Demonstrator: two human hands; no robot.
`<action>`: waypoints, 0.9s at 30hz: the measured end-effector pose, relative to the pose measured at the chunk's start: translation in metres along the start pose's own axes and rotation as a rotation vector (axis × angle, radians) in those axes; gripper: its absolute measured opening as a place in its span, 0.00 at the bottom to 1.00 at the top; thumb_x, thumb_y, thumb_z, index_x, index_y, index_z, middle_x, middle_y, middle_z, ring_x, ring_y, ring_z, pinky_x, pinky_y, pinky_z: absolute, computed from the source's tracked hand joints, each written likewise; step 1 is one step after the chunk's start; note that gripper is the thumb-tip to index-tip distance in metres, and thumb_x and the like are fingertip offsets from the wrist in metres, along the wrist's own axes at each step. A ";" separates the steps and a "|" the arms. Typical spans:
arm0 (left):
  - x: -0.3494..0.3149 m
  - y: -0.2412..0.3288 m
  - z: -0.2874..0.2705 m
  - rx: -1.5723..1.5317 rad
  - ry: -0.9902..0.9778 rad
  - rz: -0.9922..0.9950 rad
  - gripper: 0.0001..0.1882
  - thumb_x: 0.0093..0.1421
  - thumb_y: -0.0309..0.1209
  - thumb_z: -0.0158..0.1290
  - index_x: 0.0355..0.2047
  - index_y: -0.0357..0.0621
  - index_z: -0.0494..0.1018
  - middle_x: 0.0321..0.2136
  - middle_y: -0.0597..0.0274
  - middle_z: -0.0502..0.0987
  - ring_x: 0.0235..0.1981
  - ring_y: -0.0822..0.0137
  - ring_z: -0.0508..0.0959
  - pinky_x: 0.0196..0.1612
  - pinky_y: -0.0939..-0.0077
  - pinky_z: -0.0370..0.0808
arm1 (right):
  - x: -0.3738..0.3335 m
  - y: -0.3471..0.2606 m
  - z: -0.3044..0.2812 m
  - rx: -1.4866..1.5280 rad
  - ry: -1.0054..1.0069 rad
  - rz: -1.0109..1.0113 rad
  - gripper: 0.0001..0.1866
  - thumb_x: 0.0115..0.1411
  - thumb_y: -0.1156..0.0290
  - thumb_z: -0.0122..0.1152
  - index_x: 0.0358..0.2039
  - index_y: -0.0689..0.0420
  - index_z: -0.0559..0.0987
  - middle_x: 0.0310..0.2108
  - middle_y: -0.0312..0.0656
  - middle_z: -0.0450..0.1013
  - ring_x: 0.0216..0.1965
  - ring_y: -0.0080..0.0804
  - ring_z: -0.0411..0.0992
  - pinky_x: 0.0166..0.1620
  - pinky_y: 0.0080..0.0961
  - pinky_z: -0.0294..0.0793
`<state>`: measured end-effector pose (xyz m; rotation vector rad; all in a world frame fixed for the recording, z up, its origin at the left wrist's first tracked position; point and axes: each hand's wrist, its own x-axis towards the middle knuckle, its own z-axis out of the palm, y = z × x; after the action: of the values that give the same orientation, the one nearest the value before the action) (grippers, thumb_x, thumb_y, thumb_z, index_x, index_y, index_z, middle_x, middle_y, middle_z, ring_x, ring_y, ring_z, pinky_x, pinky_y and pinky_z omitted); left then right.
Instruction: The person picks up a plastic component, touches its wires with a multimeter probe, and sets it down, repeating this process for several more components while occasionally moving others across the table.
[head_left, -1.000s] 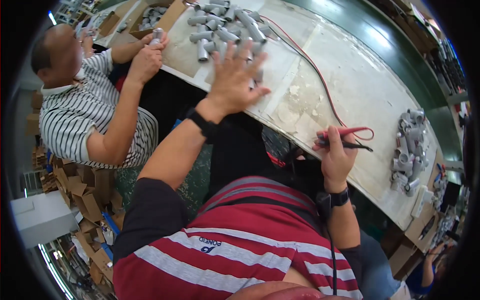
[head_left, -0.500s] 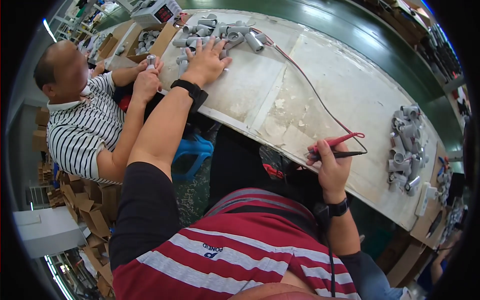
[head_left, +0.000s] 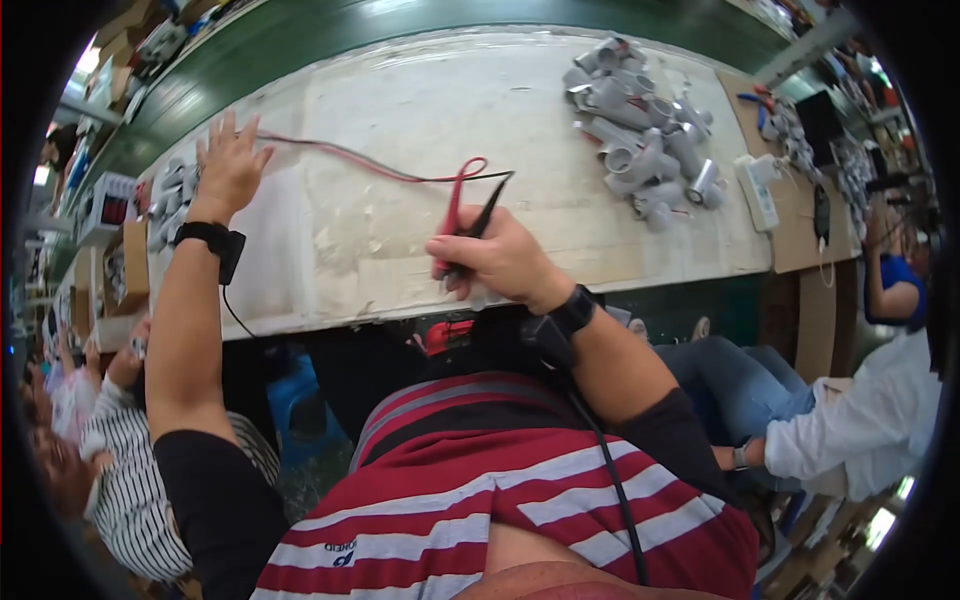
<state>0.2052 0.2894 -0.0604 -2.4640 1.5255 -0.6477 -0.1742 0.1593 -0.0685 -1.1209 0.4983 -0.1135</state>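
Observation:
My left hand (head_left: 230,170) is open, fingers spread, at the left end of the worktable. It is beside a pile of grey tubular plastic parts (head_left: 172,195); whether it touches any of them I cannot tell. Over the table's near edge, my right hand (head_left: 505,260) is closed around a pair of test probes, a red probe (head_left: 452,212) and a black probe (head_left: 487,207). Their tips point down toward me, partly hidden by my fingers. Thin red and black leads (head_left: 365,162) run from them across the table to near my left hand.
A larger heap of grey tubular parts (head_left: 640,135) lies on the right of the worktable (head_left: 390,235). A white power strip (head_left: 758,195) is beyond it. At far left are a meter box (head_left: 108,207) and a cardboard box (head_left: 128,270). People sit on both sides.
The view has swung to the right. My left hand has shifted from over the left pile to its right side. My right hand still holds both probes, now further over the table.

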 end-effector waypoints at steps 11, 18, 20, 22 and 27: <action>0.150 0.314 -0.138 -0.939 -0.089 0.681 0.25 0.61 0.35 0.61 0.57 0.41 0.72 0.54 0.48 0.76 0.58 0.48 0.74 0.61 0.61 0.71 | -0.014 0.015 -0.007 -0.038 -0.150 -0.074 0.09 0.65 0.67 0.67 0.34 0.60 0.80 0.25 0.35 0.77 0.21 0.18 0.73 0.26 0.16 0.72; 0.151 0.313 -0.127 -0.904 -0.119 0.546 0.28 0.57 0.37 0.62 0.56 0.38 0.73 0.45 0.46 0.81 0.50 0.48 0.79 0.55 0.60 0.75 | -0.019 0.005 0.002 -0.197 -0.189 -0.059 0.10 0.63 0.66 0.68 0.32 0.60 0.80 0.24 0.36 0.77 0.24 0.20 0.74 0.31 0.22 0.73; 0.132 0.288 -0.137 -1.033 -0.267 0.365 0.28 0.56 0.35 0.61 0.56 0.37 0.73 0.42 0.47 0.82 0.46 0.50 0.81 0.51 0.62 0.76 | -0.022 0.010 -0.004 -0.338 -0.204 -0.165 0.10 0.63 0.67 0.68 0.31 0.61 0.80 0.24 0.37 0.77 0.25 0.22 0.74 0.31 0.23 0.73; 0.104 0.247 -0.134 -1.143 -0.247 0.300 0.28 0.56 0.34 0.61 0.56 0.38 0.73 0.40 0.48 0.82 0.43 0.54 0.81 0.49 0.64 0.77 | -0.020 0.017 -0.006 -0.611 -0.223 -0.394 0.10 0.62 0.68 0.69 0.31 0.61 0.80 0.24 0.39 0.76 0.27 0.25 0.75 0.33 0.25 0.73; -0.013 0.105 -0.113 -1.491 -0.256 -0.050 0.28 0.55 0.32 0.60 0.56 0.37 0.73 0.38 0.56 0.82 0.38 0.66 0.80 0.42 0.73 0.76 | -0.021 0.015 0.022 -0.541 -0.188 -0.261 0.06 0.61 0.73 0.67 0.33 0.62 0.80 0.24 0.39 0.75 0.28 0.24 0.74 0.34 0.27 0.72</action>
<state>0.0646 0.2619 -0.0020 -3.1485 2.2184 1.2772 -0.1856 0.1913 -0.0679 -1.7071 0.2125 -0.1012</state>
